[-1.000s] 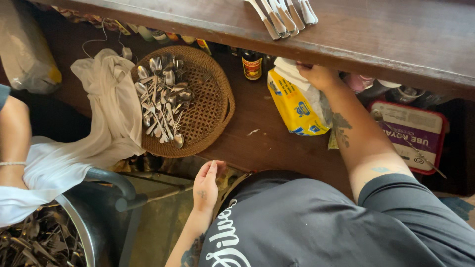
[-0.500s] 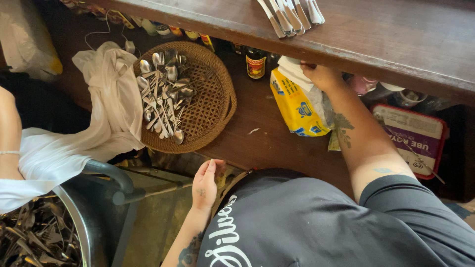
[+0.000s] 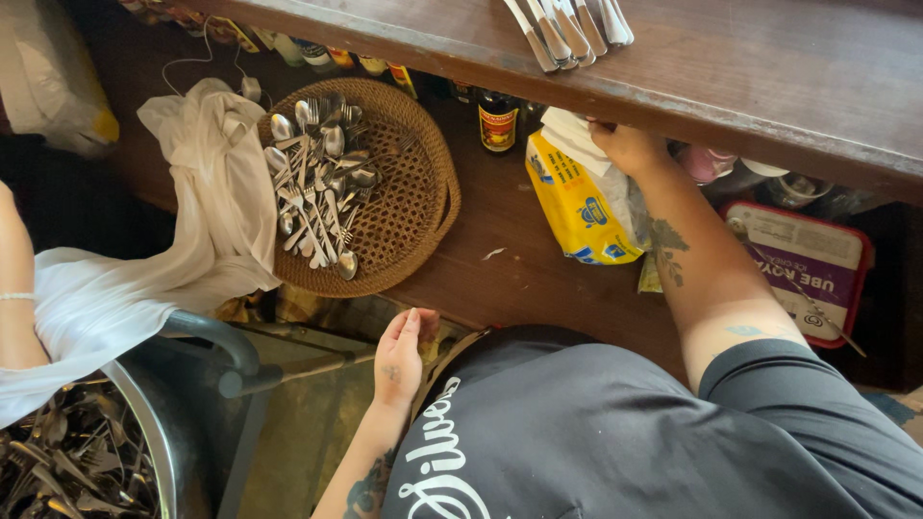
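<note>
A: Nearest your body, your left hand (image 3: 399,351) rests flat and open on the surface (image 3: 500,250) edge, fingers pointing away from you, holding nothing.

B: And my right?

A: Your right hand (image 3: 630,146) reaches farther out, up under the wooden shelf (image 3: 769,67). It sits on the top of the yellow bag (image 3: 577,207), fingers curled at the white paper (image 3: 569,139) sticking out of it. Whether they have actually closed on the paper, I cannot tell.

B: How does the bag lie?

A: Its long axis runs away from you and a little leftward, mouth at the far end, right beneath your right hand. That hand is far nearer it; your left is well apart, down to the near left.

B: Anything else around?

A: Left of the bag, a round woven tray (image 3: 409,192) holds spoons and forks (image 3: 317,183), with a white cloth (image 3: 207,202) touching its left side. Cutlery handles (image 3: 567,24) lie on the shelf above.
</note>
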